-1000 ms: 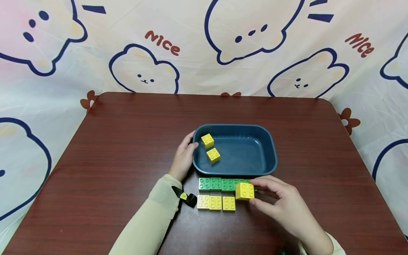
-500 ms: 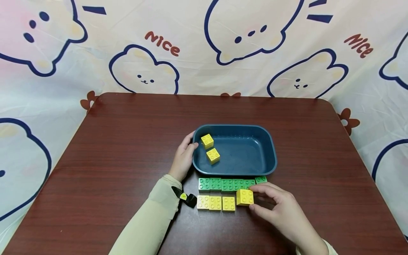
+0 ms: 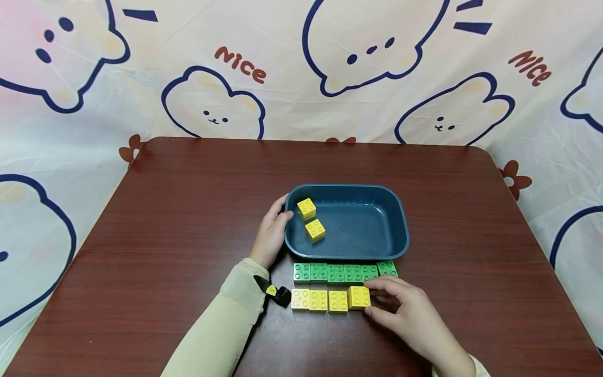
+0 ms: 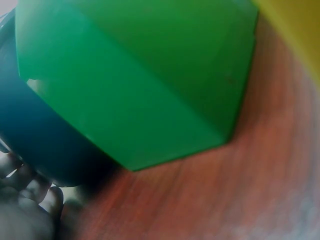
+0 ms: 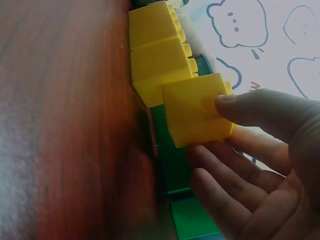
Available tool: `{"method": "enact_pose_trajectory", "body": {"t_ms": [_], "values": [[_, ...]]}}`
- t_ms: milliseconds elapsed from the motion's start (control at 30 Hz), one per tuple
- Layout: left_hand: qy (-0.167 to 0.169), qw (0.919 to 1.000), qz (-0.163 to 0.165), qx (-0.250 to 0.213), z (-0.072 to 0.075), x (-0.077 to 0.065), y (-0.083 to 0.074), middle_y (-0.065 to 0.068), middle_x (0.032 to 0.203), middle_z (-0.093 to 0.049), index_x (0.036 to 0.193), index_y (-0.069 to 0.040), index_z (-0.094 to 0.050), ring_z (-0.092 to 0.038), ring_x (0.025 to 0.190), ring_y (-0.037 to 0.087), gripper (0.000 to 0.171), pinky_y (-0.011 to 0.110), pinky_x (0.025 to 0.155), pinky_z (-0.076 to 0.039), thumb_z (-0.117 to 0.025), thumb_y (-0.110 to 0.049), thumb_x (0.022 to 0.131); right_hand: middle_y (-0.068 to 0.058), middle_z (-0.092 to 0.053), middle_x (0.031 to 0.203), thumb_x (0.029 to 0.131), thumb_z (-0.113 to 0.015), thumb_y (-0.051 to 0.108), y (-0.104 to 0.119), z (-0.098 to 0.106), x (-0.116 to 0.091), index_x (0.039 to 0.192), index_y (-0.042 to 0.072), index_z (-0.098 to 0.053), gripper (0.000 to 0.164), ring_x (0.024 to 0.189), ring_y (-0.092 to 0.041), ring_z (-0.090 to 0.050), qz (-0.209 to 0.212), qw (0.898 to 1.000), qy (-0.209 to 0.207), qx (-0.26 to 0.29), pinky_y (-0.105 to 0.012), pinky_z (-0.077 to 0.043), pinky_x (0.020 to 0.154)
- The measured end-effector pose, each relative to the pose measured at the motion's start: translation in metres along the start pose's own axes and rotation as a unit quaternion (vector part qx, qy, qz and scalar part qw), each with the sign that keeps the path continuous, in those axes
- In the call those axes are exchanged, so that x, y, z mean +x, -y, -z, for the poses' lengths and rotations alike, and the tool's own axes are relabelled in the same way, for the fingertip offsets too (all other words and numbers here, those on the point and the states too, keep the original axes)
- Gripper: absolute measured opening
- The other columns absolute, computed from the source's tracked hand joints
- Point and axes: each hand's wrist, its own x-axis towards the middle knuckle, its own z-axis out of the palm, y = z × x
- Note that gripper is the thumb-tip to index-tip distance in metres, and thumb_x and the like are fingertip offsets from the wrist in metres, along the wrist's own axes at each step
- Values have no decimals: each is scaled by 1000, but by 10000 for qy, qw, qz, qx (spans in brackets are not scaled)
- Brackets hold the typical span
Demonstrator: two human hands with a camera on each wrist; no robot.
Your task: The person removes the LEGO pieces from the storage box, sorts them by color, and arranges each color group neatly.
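My right hand [image 3: 410, 314] pinches a yellow building block [image 3: 359, 297] between thumb and fingers, at the right end of a row of yellow blocks [image 3: 318, 300]. In the right wrist view the held block [image 5: 195, 107] looks slightly raised against its neighbour. My left hand [image 3: 270, 230] grips the left end of a dark blue tray [image 3: 348, 257], its thumb over the rim. Two loose yellow blocks [image 3: 314, 230] lie in the tray's left part. Behind the yellow row runs a row of green blocks [image 3: 335, 273], the rightmost one a little askew.
The dark brown wooden table [image 3: 188, 209] reaches back to a patterned curtain [image 3: 282, 104]. A black wrist strap [image 3: 280, 296] on the left sleeve sits beside the yellow row's left end. A green block [image 4: 140, 90] fills much of the left wrist view.
My right hand has brought the yellow block down and slightly left, up to the end of the yellow row. The rightmost green block has come into view. My left hand and the tray stay put.
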Motion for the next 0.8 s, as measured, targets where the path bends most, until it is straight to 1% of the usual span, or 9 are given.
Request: {"method": "enact_pose_trajectory", "body": {"t_ms": [200, 567, 800], "values": [[-14, 10000, 18, 12, 0, 0, 0, 2, 140, -42, 140, -14, -42, -42, 126, 24, 42, 43, 102, -35, -40, -10, 97, 6, -62, 105, 73, -79, 9, 0, -3, -1, 105, 17, -67, 36, 91, -6, -62, 119, 9999, 10, 2, -25, -53, 75], [-7, 10000, 14, 38, 0, 0, 1, 1, 140, -42, 140, -14, -42, -42, 126, 21, 42, 42, 103, -34, -40, -11, 97, 10, -61, 106, 73, -78, 6, -5, -8, -3, 106, 18, -67, 37, 93, -5, -61, 250, 9997, 76, -24, -25, -53, 76], [5, 10000, 36, 30, 1, 1, 2, 1, 140, -42, 140, -14, -42, -42, 125, 22, 42, 42, 102, -35, -40, -11, 98, 9, -61, 107, 73, -78, 8, -4, -11, -3, 107, 18, -67, 36, 95, -6, -61, 44, 9998, 207, -45, -25, -52, 76]]}}
